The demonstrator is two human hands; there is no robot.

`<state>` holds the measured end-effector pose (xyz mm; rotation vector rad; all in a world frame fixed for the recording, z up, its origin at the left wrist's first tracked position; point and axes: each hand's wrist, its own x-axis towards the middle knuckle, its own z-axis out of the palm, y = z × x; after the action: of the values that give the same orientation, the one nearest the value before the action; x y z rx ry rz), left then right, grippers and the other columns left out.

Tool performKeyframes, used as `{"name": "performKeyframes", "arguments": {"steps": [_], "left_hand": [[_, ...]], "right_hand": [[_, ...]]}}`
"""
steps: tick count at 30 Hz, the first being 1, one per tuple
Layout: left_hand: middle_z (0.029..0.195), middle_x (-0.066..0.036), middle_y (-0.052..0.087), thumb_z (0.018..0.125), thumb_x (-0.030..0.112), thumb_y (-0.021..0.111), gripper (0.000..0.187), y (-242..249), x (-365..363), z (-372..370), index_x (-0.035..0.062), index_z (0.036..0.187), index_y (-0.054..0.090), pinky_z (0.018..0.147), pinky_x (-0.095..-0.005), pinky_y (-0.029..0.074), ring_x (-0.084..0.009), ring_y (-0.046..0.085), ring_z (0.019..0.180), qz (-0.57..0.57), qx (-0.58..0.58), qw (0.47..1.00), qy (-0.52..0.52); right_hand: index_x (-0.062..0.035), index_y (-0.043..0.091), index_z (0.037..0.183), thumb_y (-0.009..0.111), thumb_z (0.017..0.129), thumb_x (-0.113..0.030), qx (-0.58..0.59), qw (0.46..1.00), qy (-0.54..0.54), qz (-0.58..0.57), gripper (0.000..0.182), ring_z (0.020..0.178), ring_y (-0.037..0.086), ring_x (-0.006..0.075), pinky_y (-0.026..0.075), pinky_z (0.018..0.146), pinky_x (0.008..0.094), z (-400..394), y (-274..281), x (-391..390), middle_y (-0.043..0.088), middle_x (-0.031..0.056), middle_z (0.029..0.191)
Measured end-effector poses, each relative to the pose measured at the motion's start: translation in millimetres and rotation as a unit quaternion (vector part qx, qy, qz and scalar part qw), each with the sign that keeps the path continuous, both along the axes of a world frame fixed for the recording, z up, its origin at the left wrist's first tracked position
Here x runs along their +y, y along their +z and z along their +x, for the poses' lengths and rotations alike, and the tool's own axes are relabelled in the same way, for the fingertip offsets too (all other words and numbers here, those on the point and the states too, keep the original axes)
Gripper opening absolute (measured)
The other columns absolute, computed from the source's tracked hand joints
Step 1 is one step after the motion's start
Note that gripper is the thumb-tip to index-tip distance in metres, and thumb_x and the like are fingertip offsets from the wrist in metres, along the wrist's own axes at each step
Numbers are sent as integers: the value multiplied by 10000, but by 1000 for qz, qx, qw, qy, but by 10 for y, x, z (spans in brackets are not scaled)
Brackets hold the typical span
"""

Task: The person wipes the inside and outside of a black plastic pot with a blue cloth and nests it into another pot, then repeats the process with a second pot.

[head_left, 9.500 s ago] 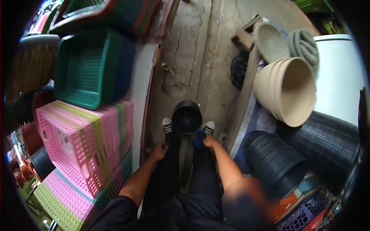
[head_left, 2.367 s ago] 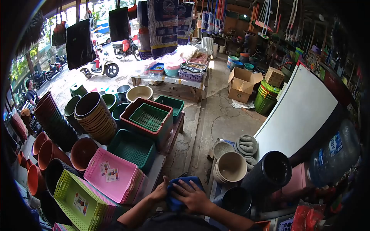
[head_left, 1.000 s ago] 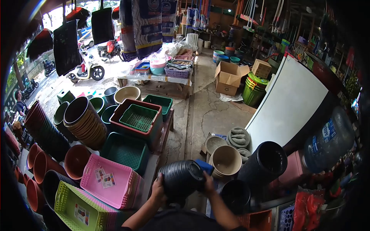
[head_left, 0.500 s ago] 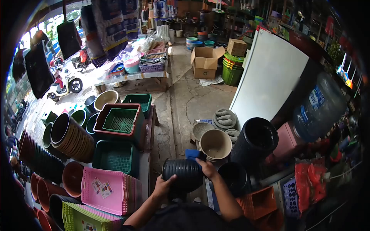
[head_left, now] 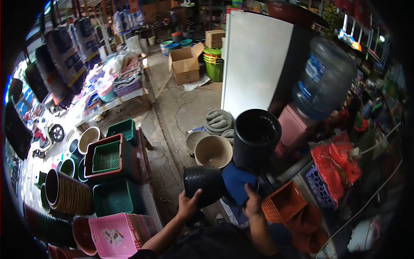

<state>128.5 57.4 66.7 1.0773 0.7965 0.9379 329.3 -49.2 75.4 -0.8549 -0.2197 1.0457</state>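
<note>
My left hand point(head_left: 189, 203) grips a black ribbed plastic pot point(head_left: 202, 184) near its lower left side, thumb across the wall. The pot lies tilted on its side in front of my body. To the right of it, my right hand point(head_left: 253, 205) is closed on a blue cloth point(head_left: 238, 184), which spreads out between the hand and the pot. Just beyond the pot stands a beige pot point(head_left: 213, 152), and behind the cloth is a tall black pot point(head_left: 257, 137).
Green and red-brown baskets point(head_left: 113, 196) and a pink basket point(head_left: 113, 236) line the left side. Orange pots point(head_left: 284, 200) lie at the right, below a red plastic-wrapped bundle point(head_left: 338, 164). A water bottle point(head_left: 325, 80) stands beside a white panel point(head_left: 256, 60). Ahead sits an open cardboard box point(head_left: 185, 69).
My view has swung to the right. My right hand has drawn away from the pot's upper side, and the blue cloth now shows opened out. The left hand keeps its grip on the pot.
</note>
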Motion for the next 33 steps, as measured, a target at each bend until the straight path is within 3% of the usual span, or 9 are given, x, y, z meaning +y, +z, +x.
{"name": "performKeyframes", "arguments": {"steps": [4, 5, 9, 10, 13, 16, 20, 22, 33], "left_hand": [[924, -97, 691, 898, 234, 674, 345, 427, -111, 385, -56, 1075, 614, 772, -267, 505, -115, 629, 817, 66, 179, 965, -178], [909, -129, 682, 876, 242, 676, 336, 149, -14, 469, -8, 1094, 621, 757, -319, 526, -195, 669, 792, 207, 290, 905, -234], [1063, -133, 647, 795, 127, 603, 341, -459, -14, 906, 108, 1136, 611, 742, -426, 537, -337, 651, 889, 488, 277, 783, -269], [1063, -133, 647, 795, 127, 603, 341, -522, -44, 1008, 108, 1136, 611, 742, -426, 537, -337, 651, 889, 488, 274, 784, -269], [1002, -118, 661, 834, 126, 512, 336, -765, -29, 1270, 147, 1161, 585, 710, -429, 547, -316, 662, 887, 581, 327, 644, -375], [1078, -140, 650, 881, 238, 540, 332, -875, -43, 1433, 143, 1196, 582, 765, -418, 541, -310, 657, 953, 533, 428, 542, -488], [1018, -135, 668, 885, 377, 574, 363, -771, -92, 1428, 137, 1157, 600, 743, -425, 544, -314, 670, 908, 556, 343, 586, -480], [952, -131, 681, 841, 457, 625, 418, -873, -107, 1515, 126, 1095, 627, 736, -421, 550, -310, 677, 875, 500, 437, 522, -534], [1052, -109, 641, 844, 348, 642, 313, -1089, -127, 1352, 99, 1033, 639, 816, -403, 500, -276, 625, 969, 567, 358, 579, -464]], "right_hand": [[31, 470, 1299, 579, 932, -264, -31, 993, -114, 14, 483, 1155, 548, 246, 402, 1020, 377, 240, 377, -480, 560, 141, 1250], [29, 466, 1300, 579, 931, -271, -54, 987, -148, 28, 489, 1155, 544, 255, 399, 1022, 383, 285, 388, -567, 551, 145, 1256], [30, 442, 1314, 548, 945, -276, -40, 984, -174, 12, 490, 1174, 521, 273, 403, 1010, 391, 382, 250, -880, 512, 148, 1286], [30, 442, 1314, 548, 945, -276, -43, 984, -175, 11, 490, 1174, 521, 273, 403, 1010, 391, 374, 228, -920, 512, 148, 1286], [39, 444, 1305, 535, 953, -309, -60, 972, -220, -51, 503, 1128, 567, 275, 437, 979, 397, 327, 164, -1002, 551, 154, 1255], [43, 464, 1283, 538, 951, -303, -74, 961, -257, -77, 485, 1089, 590, 272, 458, 952, 392, 340, 34, -1109, 575, 154, 1218], [43, 429, 1315, 570, 935, -259, -52, 960, -265, -80, 505, 1116, 557, 272, 438, 966, 385, 378, -1, -1219, 532, 150, 1251], [46, 422, 1317, 572, 933, -260, -32, 962, -257, -91, 513, 1107, 565, 279, 440, 962, 384, 425, -51, -1241, 531, 153, 1254], [67, 411, 1324, 555, 946, -299, -78, 979, -158, -103, 546, 1172, 527, 273, 409, 1006, 385, 356, 55, -713, 516, 164, 1291]]}}
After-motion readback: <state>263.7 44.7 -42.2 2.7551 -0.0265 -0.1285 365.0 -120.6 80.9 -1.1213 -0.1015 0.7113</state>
